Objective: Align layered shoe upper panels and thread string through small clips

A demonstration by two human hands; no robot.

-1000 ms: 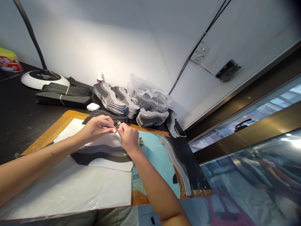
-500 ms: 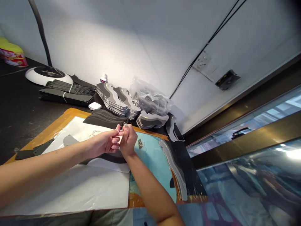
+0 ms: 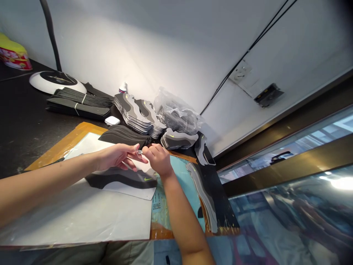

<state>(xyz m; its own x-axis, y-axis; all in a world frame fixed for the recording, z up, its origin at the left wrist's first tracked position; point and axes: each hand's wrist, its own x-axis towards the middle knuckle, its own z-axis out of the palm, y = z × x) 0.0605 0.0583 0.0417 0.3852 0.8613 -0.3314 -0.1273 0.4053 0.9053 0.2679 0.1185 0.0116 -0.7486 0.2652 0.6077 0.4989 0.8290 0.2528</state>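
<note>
Between my two hands is a small, clear, shiny piece (image 3: 139,152), too small to name. My left hand (image 3: 121,156) has its thumb and forefinger at the piece's left end, with the other fingers loosely stretched below. My right hand (image 3: 159,159) is closed, pinching the right end. Just under the hands lies a grey, black and white shoe upper piece (image 3: 124,180) with a yellow-green swoosh, flat on a white sheet (image 3: 110,217). Part of it is hidden by my left hand.
Behind lie stacks of shoe pieces (image 3: 134,114), black cut pieces (image 3: 121,135), banded black strips (image 3: 77,106) and a clear plastic bag (image 3: 179,114). A lamp base (image 3: 56,82) stands at the left. Right of the sheet are a blue mat (image 3: 182,184) and more grey pieces (image 3: 204,195).
My right hand has moved right, away from my left, and the clear piece now shows between them. My left fingers have straightened somewhat. More of the shoe piece beneath is visible.
</note>
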